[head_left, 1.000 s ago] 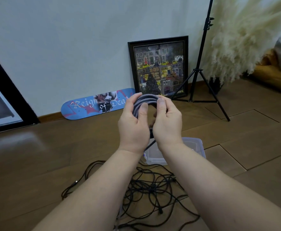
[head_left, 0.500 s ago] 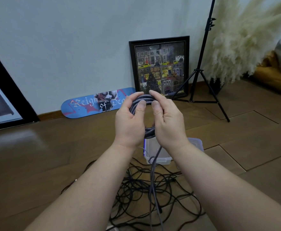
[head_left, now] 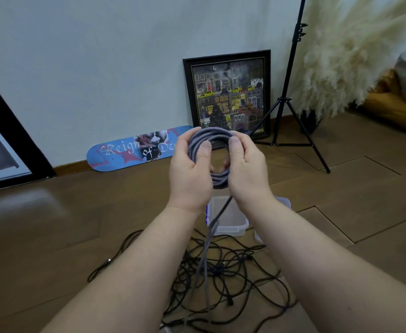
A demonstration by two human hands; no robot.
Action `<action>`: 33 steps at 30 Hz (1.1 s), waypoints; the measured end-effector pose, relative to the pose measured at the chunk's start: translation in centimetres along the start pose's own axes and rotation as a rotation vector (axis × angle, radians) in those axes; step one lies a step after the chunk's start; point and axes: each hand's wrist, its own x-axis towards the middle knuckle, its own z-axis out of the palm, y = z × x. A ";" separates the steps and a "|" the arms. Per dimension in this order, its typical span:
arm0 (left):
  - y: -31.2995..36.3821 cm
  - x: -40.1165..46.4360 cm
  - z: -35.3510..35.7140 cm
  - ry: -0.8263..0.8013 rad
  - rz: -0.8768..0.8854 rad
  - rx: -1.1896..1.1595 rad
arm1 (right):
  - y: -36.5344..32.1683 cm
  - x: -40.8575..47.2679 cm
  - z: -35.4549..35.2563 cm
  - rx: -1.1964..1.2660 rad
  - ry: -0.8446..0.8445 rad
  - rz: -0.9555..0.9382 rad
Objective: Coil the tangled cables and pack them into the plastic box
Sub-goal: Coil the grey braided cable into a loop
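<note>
A grey braided cable (head_left: 210, 137) is wound into a round coil held up in front of me. My left hand (head_left: 189, 171) grips the coil's left side with thumb over the strands. My right hand (head_left: 245, 169) grips the right side. A loose tail of the grey cable (head_left: 208, 239) hangs down from the coil to the floor. Below my wrists sits the clear plastic box (head_left: 231, 227), partly hidden by my arms. A tangle of black cables (head_left: 231, 272) sprawls on the wooden floor in front of the box.
A framed picture (head_left: 228, 97) leans on the wall, with a blue skateboard deck (head_left: 134, 149) to its left. A black tripod stand (head_left: 291, 102) and pampas grass (head_left: 351, 54) stand at the right. A dark-framed panel (head_left: 2, 145) leans at far left.
The coil has opened into a wider ring between my hands, which have moved slightly apart. The grey tail now hangs straight down toward the tangle.
</note>
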 end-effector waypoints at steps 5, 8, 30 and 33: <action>1.0 0.8 -2.1 -0.232 -0.341 -0.319 | 0.5 0.5 -1.3 -0.159 -0.224 -0.119; 1.3 0.5 -2.3 -0.239 -0.418 -0.346 | 0.6 0.4 -1.2 -0.197 -0.305 -0.134; -1.5 3.4 -5.4 0.318 -0.250 -0.205 | 1.4 0.9 -4.3 -0.339 -0.520 0.423; -2.2 3.8 -6.0 0.420 -0.269 -0.200 | 1.2 1.0 -4.7 -0.682 -0.510 0.240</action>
